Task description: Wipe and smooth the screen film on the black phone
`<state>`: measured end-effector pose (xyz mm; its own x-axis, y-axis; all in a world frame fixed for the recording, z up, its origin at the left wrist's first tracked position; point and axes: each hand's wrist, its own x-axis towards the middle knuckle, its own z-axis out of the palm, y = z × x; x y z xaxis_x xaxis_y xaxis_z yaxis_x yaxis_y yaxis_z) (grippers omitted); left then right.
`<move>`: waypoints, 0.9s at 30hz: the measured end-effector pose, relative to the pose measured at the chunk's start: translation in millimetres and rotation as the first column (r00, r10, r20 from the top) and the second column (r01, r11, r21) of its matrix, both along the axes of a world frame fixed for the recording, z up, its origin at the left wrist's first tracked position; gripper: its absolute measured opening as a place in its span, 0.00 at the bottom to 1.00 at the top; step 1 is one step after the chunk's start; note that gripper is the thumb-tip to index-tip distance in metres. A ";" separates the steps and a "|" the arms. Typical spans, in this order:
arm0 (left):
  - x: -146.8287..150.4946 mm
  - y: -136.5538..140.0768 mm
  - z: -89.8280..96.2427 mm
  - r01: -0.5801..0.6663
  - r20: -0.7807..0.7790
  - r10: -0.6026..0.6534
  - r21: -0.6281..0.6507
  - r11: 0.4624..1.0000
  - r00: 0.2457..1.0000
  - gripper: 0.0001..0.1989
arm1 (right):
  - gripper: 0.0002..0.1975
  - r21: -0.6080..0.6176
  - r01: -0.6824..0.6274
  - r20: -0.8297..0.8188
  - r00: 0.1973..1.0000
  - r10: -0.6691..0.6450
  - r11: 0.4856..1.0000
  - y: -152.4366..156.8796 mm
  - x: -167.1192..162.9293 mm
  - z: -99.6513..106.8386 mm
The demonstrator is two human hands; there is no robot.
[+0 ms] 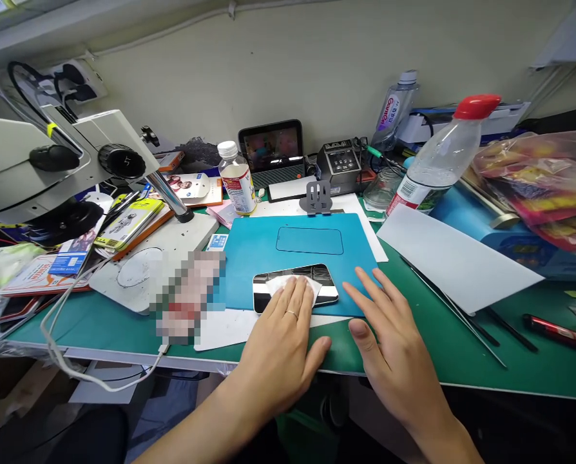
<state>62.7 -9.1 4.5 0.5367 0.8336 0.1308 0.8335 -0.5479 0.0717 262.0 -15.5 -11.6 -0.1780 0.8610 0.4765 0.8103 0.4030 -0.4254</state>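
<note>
A phone (329,293) with a glossy, reflective face lies near the front edge of a blue mat (249,241). Over its middle is a white wipe (274,283), pressed down by the flat, straight fingers of my left hand (285,335), which wears a ring. My left thumb points away to the right. Just right of the phone my right hand (394,341) hovers with fingers spread and nothing in it. Behind the phone, a thin black outline of a rounded rectangle (309,253) shows on the mat.
Left stand a microscope (124,154) and a blurred-out object with a white cable (56,348). A small bottle (237,180), a screen (273,148) and a control box (339,164) line the back. Right are a large bottle (442,158), white sheet (452,258) and tweezers (462,319).
</note>
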 end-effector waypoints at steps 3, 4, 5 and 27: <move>-27.4 -5.6 -0.3 -0.050 -0.010 0.051 0.029 0.998 0.999 0.32 | 0.28 0.016 0.009 0.033 0.999 -0.009 1.000 0.4 0.9 -1.5; -34.9 -6.4 -0.9 -0.074 -0.009 0.074 0.045 0.996 0.997 0.31 | 0.28 0.019 0.009 0.048 0.999 -0.010 1.000 0.6 1.2 -2.2; -40.9 -7.7 -2.0 -0.095 -0.007 0.096 0.063 0.993 0.995 0.30 | 0.28 0.021 0.010 0.064 0.998 -0.011 1.000 0.7 1.6 -2.8; 41.2 2.0 -10.1 -0.084 0.191 0.078 0.026 0.996 0.979 0.33 | 0.30 0.066 -0.019 0.146 0.989 0.009 0.998 6.8 7.9 -12.2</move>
